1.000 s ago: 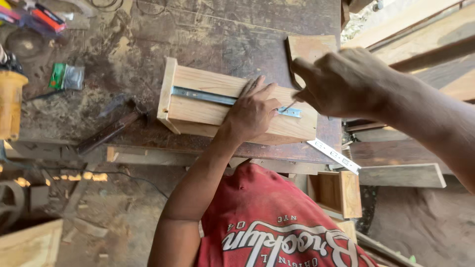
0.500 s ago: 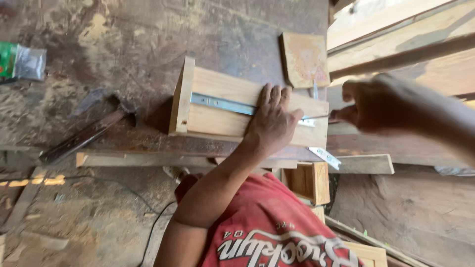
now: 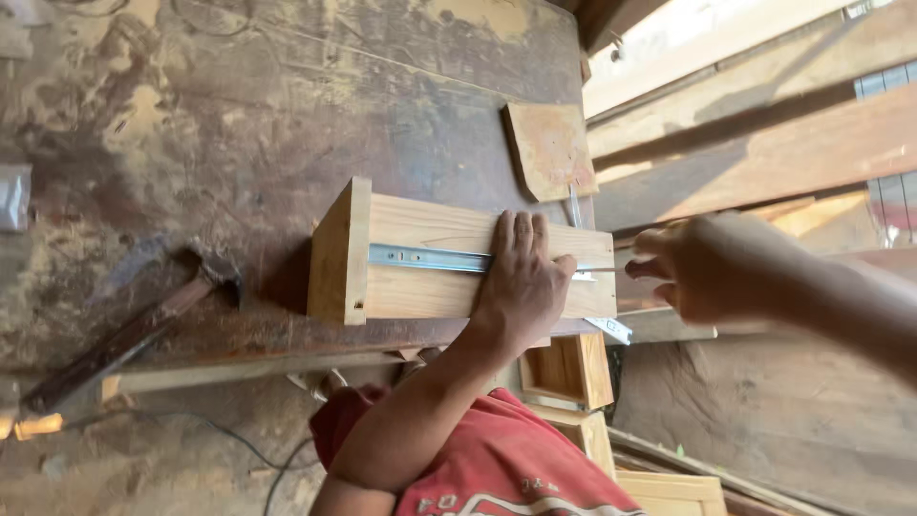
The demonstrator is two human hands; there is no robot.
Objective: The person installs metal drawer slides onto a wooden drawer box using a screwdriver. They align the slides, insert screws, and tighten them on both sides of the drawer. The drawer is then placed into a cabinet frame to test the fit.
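A pale wooden drawer box (image 3: 420, 296) lies on its side on the worn workbench (image 3: 239, 115), with a metal slide rail (image 3: 420, 258) along its upper face. My left hand (image 3: 521, 282) presses flat on the box, covering the right part of the rail. My right hand (image 3: 716, 268) hovers just off the box's right end, blurred, pinching a thin tool (image 3: 602, 270) whose tip points at the rail's end. My red shirt fills the bottom of the view.
A hammer (image 3: 143, 325) lies left of the box near the bench edge. A small wooden board (image 3: 549, 148) rests behind the box. Small wooden boxes (image 3: 564, 368) stand below the bench, long planks (image 3: 764, 143) run at the right, and a cable (image 3: 191, 425) trails on the floor.
My right hand has drawn back from above the box to beyond its right end, still gripping the thin tool. My left hand stays on the rail. The view has shifted closer.
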